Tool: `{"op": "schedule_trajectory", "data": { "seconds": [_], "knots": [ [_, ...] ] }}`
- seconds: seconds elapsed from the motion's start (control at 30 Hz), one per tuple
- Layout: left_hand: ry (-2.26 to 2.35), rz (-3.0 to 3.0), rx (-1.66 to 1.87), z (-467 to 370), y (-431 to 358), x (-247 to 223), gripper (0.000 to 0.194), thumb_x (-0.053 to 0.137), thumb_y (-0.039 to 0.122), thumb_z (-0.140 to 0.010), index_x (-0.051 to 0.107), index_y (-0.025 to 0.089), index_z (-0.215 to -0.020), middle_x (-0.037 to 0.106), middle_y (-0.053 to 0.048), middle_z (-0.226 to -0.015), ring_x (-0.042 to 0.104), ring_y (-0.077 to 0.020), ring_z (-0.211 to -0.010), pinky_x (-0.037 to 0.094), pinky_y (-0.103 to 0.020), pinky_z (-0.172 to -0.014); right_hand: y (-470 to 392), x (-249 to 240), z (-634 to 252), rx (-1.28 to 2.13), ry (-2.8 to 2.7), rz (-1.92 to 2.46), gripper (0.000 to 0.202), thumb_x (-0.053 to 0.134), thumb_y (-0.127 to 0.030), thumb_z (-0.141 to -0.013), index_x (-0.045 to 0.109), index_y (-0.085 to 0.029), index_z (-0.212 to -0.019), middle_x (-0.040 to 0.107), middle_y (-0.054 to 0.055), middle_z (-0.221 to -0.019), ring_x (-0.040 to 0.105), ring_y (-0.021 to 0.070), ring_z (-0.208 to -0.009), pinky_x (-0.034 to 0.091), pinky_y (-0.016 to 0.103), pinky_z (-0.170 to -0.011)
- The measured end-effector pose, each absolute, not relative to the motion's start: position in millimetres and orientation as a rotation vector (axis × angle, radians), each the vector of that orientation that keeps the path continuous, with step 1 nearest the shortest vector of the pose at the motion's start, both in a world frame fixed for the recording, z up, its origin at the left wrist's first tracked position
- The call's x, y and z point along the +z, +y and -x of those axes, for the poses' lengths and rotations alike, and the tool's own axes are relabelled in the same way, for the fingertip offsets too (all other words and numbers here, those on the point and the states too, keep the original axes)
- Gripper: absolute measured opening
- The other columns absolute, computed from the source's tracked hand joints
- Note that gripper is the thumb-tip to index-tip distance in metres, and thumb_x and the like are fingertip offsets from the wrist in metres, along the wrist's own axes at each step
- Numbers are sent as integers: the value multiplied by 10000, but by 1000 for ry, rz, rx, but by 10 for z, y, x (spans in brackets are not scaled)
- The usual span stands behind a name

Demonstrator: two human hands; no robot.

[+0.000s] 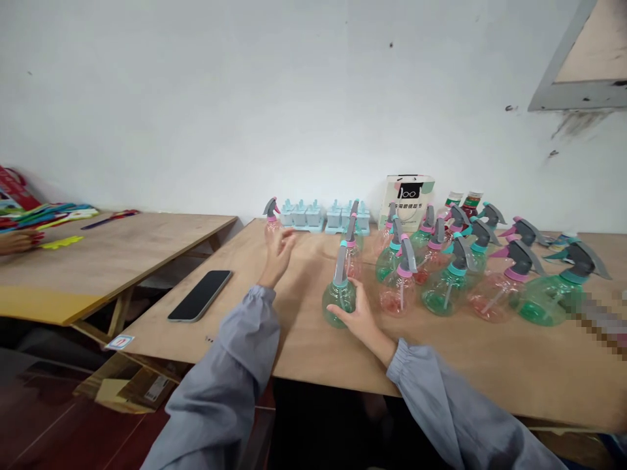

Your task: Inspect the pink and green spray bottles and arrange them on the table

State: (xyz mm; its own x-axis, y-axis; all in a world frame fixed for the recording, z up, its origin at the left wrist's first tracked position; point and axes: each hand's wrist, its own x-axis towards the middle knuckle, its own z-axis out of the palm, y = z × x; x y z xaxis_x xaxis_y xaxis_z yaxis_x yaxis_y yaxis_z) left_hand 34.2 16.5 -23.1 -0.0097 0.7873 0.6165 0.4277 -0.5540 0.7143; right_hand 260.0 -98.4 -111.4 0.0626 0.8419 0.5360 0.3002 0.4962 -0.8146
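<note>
My right hand (pixel 361 312) is wrapped round the side of a green spray bottle (pixel 337 299), which stands upright on the wooden table (pixel 304 343). That bottle has a grey trigger head with a turquoise collar. Farther back, my left hand (pixel 278 256) is raised with its fingers apart, just in front of a pink spray bottle (pixel 271 225). It partly hides that bottle, and I cannot tell whether they touch. Beside my right hand stands another pink spray bottle (pixel 396 297), at the near end of several rows of green and pink ones.
A phone (pixel 200 296) lies at the table's left. Light-blue ice-pop moulds (pixel 301 215) and a printed box (pixel 406 199) stand along the wall, with red-filled bottles (pixel 471 203) to the right. On the separate left table, another person's hand (pixel 19 241) is near colourful strips (pixel 53 214).
</note>
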Motion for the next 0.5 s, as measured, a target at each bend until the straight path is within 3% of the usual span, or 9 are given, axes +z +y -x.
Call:
{"op": "schedule_trajectory", "data": {
  "seconds": [0.1,0.2,0.33,0.43,0.5],
  "knots": [
    [718,-2077,1274,-666,-355,-194,677,649,582,-834,502,257,-1410,483,-126,-1515,467,-317,-1400,416,-466,-1126,-989,-1188,-2561,469,-1528,1018,763,757,-585,-752,415,-231,-1335,513,139,-1339,516,318,-1304,426,526,-1133],
    [701,-1997,1182,-1017,-707,-187,893,854,459,-668,471,294,-1458,489,-99,-1521,451,-326,-1415,400,-454,-1151,-1027,-1251,-2551,430,-1600,953,772,700,-584,-814,358,-214,-1399,470,163,-1373,466,327,-1352,392,537,-1161],
    [733,-1756,1250,-1230,-821,-231,593,778,429,-761,605,227,-1292,658,-106,-1291,599,-284,-1246,471,-435,-1080,-1063,-1195,-2576,441,-1696,835,615,576,-525,-915,366,-226,-1410,486,152,-1391,470,303,-1353,394,527,-1162],
    [698,-1660,1347,-1112,-812,-257,456,755,443,-770,649,230,-1159,681,-89,-1226,606,-269,-1238,475,-425,-1080,-930,-1015,-2567,330,-1568,903,477,496,-456,-958,406,-245,-1376,491,132,-1390,453,267,-1369,361,505,-1185],
    [685,-1622,1402,-984,-830,-258,405,752,447,-766,657,241,-1101,683,-75,-1200,609,-265,-1235,460,-431,-1101,-729,-895,-2538,243,-1449,988,517,515,-432,-939,374,-238,-1397,437,150,-1439,389,270,-1422,313,521,-1204]
  ]
}}
